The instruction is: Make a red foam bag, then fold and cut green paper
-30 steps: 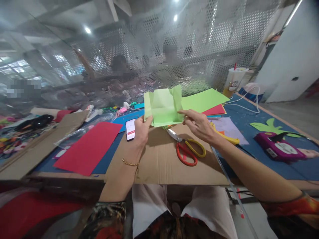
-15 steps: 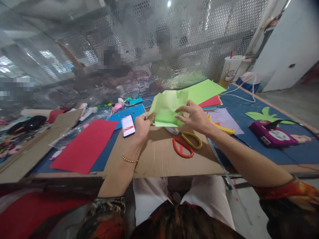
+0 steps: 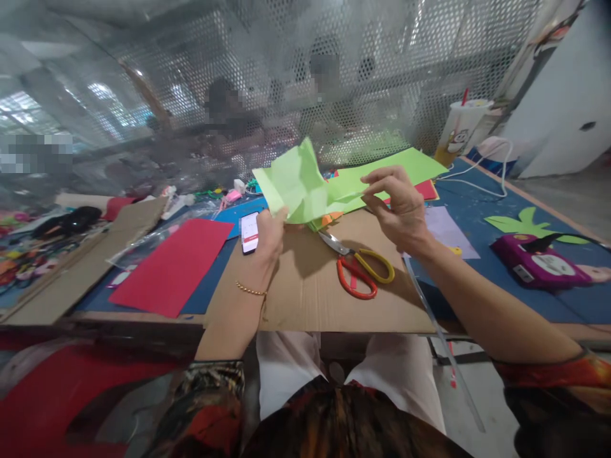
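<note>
Creased light green paper [image 3: 298,184] is pinched at its lower edge by my left hand [image 3: 271,235], raised above the cardboard sheet [image 3: 305,299]. My right hand [image 3: 398,207] is to the right of it, fingers bent together near the paper's right side; whether anything is between the fingertips is too small to tell. Scissors [image 3: 357,257] with one red and one yellow handle lie on the cardboard below the hands. A phone [image 3: 249,233] lies just left of my left hand. Behind my right hand is a flat green sheet [image 3: 415,164] over red paper [image 3: 427,189].
Red sheet [image 3: 174,267] at left, beside a long cardboard strip [image 3: 95,261] and small clutter. At right are a purple device [image 3: 539,262], green leaf-shaped cutouts [image 3: 525,222], a lilac sheet [image 3: 449,229] and a drink cup [image 3: 461,130]. A mesh screen [image 3: 382,83] stands behind.
The green paper has tilted and moved up and left with my left hand. My right hand has moved right, away from the paper's main part. More of the scissors' blades now shows.
</note>
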Demonstrator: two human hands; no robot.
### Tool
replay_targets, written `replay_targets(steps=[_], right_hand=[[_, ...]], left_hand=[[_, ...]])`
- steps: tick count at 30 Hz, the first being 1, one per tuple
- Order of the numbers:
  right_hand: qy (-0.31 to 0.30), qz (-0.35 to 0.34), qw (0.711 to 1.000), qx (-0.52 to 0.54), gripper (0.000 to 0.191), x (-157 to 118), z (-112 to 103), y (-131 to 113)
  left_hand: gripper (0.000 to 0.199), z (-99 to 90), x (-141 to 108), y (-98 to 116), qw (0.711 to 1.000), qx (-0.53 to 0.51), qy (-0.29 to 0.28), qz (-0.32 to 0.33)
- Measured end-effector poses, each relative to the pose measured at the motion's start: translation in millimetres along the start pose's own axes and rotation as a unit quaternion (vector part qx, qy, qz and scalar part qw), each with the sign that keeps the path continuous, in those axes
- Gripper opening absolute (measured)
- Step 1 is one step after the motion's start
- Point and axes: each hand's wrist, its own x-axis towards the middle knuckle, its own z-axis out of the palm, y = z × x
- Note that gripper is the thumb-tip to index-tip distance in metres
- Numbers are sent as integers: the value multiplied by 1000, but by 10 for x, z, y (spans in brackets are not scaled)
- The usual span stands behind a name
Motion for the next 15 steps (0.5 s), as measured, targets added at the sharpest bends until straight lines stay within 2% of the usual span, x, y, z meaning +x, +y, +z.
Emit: replay_targets(steps=[3, 5, 8, 11, 13, 15], right_hand=[[-73, -21, 994, 83, 15, -15, -10, -114], [-138, -43, 984, 101, 16, -37, 12, -123], [-202, -86, 975, 42, 18, -69, 61, -22], [-240, -105, 965, -23, 21, -87, 76, 110], [-264, -98, 959, -41, 22, -81, 49, 153], [-258, -70, 962, -55, 24, -60, 5, 150]], left_hand=[[28, -62, 104, -23, 998, -47, 21, -35], [25, -125, 191, -11, 995, -74, 37, -56], [12, -220, 309, 38, 991, -92, 55, -77], [8, -276, 366, 83, 992, -96, 46, -74], [9, -297, 362, 109, 996, -79, 40, -29], [10, -313, 332, 144, 994, -20, 78, 79]])
